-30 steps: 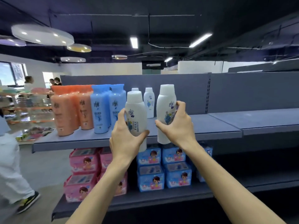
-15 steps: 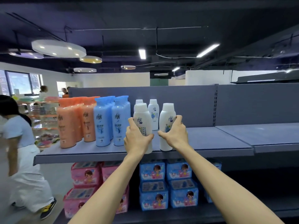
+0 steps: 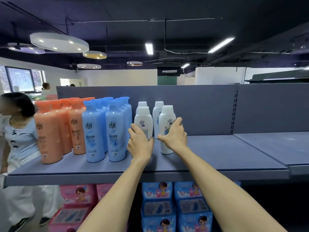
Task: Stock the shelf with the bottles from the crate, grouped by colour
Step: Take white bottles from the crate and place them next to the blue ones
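Observation:
On the grey shelf (image 3: 209,158) stand several orange bottles (image 3: 50,133) at the left, several blue bottles (image 3: 115,131) beside them, and white bottles to their right. My left hand (image 3: 139,144) grips a white bottle (image 3: 143,122) standing upright on the shelf next to the blue group. My right hand (image 3: 174,137) grips another white bottle (image 3: 167,118), also upright on the shelf. Two more white bottles (image 3: 158,111) stand behind these, near the back panel. The crate is out of view.
A person in a light blue top (image 3: 18,131) walks past the shelf's left end. Below the shelf sit pink packs (image 3: 78,196) and blue packs (image 3: 173,208). The shelf's right half and the adjoining shelf (image 3: 275,146) hold nothing.
Both hands pushed the two white bottles forward and set them down on the shelf, in front of the rear white pair. The passer-by moved further into view at the left.

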The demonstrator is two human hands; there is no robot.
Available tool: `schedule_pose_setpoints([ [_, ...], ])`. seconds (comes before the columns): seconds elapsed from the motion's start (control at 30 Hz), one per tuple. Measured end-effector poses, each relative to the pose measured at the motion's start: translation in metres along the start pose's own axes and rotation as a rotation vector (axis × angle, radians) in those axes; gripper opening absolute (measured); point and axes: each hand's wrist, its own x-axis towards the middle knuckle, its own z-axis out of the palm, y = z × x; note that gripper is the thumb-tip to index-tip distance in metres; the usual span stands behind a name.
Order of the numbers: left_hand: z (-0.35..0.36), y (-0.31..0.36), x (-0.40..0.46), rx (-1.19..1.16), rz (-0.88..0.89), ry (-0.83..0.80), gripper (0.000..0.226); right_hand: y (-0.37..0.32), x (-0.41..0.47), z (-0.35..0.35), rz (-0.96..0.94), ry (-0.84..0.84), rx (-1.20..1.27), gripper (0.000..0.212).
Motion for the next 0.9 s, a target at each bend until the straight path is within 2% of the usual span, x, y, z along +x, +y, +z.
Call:
schedule_pose_setpoints([
  [0.1,0.019,0.0,0.018,0.045,-0.006,0.005,0.065,0.002,0.021,0.015,-0.001,-0.003,-0.004,0.069],
  [0.47,0.069,-0.008,0.069,0.065,-0.043,0.013,0.067,0.007,0.074,0.056,0.023,0.011,-0.009,0.067],
  [0.9,0.089,-0.016,0.093,0.067,-0.043,0.017,0.067,0.007,0.086,0.071,0.007,0.02,-0.022,0.068],
])
